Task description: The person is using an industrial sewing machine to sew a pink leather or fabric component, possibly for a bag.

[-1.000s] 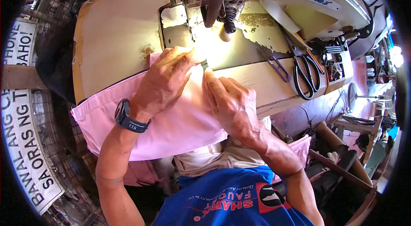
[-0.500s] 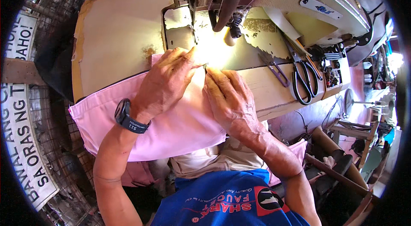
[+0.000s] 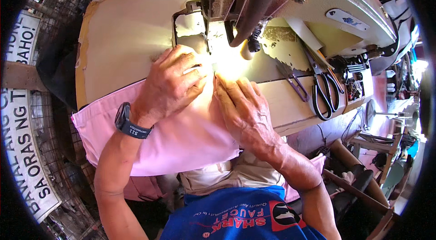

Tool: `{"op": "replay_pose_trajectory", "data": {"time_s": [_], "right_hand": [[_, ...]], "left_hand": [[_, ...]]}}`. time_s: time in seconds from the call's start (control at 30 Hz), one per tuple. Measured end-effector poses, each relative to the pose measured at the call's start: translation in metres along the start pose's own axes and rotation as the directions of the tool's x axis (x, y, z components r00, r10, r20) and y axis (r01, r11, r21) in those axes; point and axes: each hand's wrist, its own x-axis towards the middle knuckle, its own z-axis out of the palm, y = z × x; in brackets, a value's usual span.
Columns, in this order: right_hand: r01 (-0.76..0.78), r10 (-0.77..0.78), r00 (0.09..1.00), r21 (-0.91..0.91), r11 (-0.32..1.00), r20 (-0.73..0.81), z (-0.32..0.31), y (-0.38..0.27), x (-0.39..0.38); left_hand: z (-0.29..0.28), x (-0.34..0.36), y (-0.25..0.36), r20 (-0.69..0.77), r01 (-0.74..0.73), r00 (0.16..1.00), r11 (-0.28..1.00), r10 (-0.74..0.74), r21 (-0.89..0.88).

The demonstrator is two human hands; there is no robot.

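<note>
Pink cloth (image 3: 159, 149) lies over the front of the sewing table and hangs down toward my lap. My left hand (image 3: 175, 83), with a dark watch at its wrist, is closed with curled fingers at the cloth's upper edge, left of the needle area. Beside it, my right hand (image 3: 243, 108) has its fingers pressed together on the same edge, its thumb mostly hidden. Both hands are just in front of the sewing machine (image 3: 309, 17), below its needle and presser foot. Glare from the lamp washes out the cloth at the fingertips.
On the table at the right lie black-handled scissors (image 3: 323, 92) and small thread snips (image 3: 293, 79). Farther right is an open box of small parts (image 3: 355, 89). A wire mesh with a white sign (image 3: 29, 163) stands at the left. A fan (image 3: 370, 112) is beyond the table.
My left hand has drawn slightly left, its fingers now farther from my right hand's. The cloth's lower edge has shifted a little. The machine sits slightly more to the right in the picture.
</note>
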Motion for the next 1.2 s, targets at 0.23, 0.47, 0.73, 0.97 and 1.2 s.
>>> {"op": "replay_pose_trajectory", "data": {"time_s": [0.23,0.47,0.73,0.97,1.2], "right_hand": [[0.04,-0.041,0.992,-0.01,0.999,-0.119,0.015,0.017,0.017],[0.009,-0.005,0.999,0.078,0.997,-0.051,0.013,0.02,0.02],[-0.07,0.067,0.997,0.116,0.991,0.038,0.01,0.019,0.026],[0.012,-0.006,0.996,0.068,0.998,-0.088,0.016,0.022,0.023],[-0.078,0.079,0.995,0.018,0.997,-0.058,0.012,0.016,0.028]], "left_hand": [[0.004,0.01,-0.027,-0.015,-0.041,0.999,0.998,0.041,0.043],[0.003,0.011,-0.023,-0.023,0.023,1.0,0.995,-0.021,0.094],[0.005,0.01,-0.019,-0.059,0.091,0.994,0.993,-0.087,0.071],[0.003,0.004,-0.032,0.102,0.121,0.988,0.992,-0.117,-0.028],[-0.009,0.004,-0.02,0.142,0.016,0.989,0.993,-0.032,0.114]]}}
